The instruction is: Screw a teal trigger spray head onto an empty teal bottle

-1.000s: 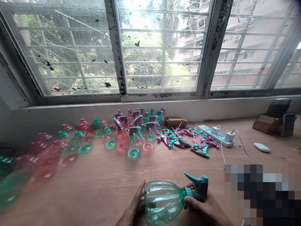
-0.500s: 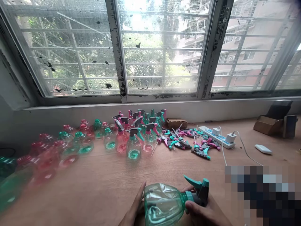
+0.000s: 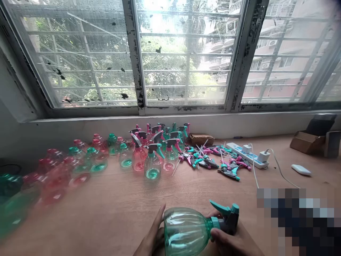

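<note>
A clear green spray bottle [image 3: 186, 231] lies on its side between my hands at the bottom centre, its black and teal trigger head [image 3: 226, 217] pointing right. My left hand [image 3: 154, 234] presses against the bottle's base end, thumb up along it and the other fingers partly hidden behind. My right hand [image 3: 229, 236] is wrapped round the neck and spray head, the thumb on the teal collar [image 3: 214, 224]. Beyond the hands stand several finished-looking spray bottles, such as a green one [image 3: 152, 165] and a pink one [image 3: 138, 158].
Open-necked pink and green bottles [image 3: 97, 160] line the left side. Loose trigger heads [image 3: 206, 160] with tubes lie in a pile right of centre. Behind them are a white power strip [image 3: 247, 155] with cables, a cardboard box [image 3: 306, 142] and a white mouse-like object [image 3: 301, 169]. A window runs behind.
The bottle has rolled slightly in my hands, so its reflections differ. Both hands keep their hold, and the whole view has shifted a little.
</note>
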A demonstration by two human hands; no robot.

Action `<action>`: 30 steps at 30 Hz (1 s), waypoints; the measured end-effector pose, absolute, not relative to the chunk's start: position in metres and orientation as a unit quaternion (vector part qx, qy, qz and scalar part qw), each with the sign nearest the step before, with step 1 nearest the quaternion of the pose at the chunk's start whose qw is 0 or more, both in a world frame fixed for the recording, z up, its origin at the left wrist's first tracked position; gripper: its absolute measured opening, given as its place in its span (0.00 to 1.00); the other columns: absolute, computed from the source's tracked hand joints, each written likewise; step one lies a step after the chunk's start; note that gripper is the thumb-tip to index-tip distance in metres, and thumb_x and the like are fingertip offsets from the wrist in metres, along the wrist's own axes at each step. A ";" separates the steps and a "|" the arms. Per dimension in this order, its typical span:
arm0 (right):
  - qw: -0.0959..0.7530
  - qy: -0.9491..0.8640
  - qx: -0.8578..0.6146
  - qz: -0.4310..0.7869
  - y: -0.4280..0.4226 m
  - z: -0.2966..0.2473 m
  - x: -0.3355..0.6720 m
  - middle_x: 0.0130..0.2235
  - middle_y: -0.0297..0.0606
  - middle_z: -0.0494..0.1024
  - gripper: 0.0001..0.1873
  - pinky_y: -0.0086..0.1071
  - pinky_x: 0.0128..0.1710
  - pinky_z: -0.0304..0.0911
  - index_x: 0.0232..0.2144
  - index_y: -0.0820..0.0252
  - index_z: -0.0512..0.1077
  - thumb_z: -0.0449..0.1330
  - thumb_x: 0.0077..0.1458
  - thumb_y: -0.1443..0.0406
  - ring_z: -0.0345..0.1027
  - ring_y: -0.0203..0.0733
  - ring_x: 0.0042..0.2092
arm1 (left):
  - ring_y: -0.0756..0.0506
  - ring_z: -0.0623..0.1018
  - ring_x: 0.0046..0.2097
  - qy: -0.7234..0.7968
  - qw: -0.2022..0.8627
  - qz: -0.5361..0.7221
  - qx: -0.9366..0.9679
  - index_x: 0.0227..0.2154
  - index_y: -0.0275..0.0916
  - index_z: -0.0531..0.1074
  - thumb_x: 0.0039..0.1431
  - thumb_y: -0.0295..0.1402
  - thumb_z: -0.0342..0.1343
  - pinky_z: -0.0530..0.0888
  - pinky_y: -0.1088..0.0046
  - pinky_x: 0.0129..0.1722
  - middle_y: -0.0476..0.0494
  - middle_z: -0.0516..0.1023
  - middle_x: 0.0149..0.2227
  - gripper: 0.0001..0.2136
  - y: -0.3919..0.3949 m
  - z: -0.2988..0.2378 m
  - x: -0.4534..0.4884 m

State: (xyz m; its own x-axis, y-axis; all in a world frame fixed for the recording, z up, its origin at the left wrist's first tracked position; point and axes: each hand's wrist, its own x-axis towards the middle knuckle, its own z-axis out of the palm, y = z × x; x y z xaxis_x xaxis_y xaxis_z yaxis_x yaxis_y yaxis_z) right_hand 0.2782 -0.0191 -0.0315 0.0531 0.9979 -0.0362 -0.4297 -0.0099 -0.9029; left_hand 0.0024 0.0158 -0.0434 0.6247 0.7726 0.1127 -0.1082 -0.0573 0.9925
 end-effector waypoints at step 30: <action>0.608 -0.346 -0.410 0.585 -0.021 -0.019 0.278 0.23 0.32 0.78 0.23 0.31 0.28 0.56 0.32 0.62 0.79 0.79 0.36 0.55 0.67 0.38 0.26 | 0.34 0.60 0.71 0.280 0.596 0.347 0.668 0.70 0.57 0.44 0.54 0.49 0.65 0.58 0.56 0.69 0.43 0.60 0.71 0.46 0.012 -0.029 0.003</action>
State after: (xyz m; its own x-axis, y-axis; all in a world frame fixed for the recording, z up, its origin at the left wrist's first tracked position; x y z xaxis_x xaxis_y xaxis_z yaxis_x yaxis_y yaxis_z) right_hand 0.2778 -0.0207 -0.0187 0.0757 0.9953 -0.0597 -0.4282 -0.0216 -0.9034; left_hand 0.0032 0.0117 -0.0285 0.6024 0.7877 0.1291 -0.0391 -0.1324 0.9904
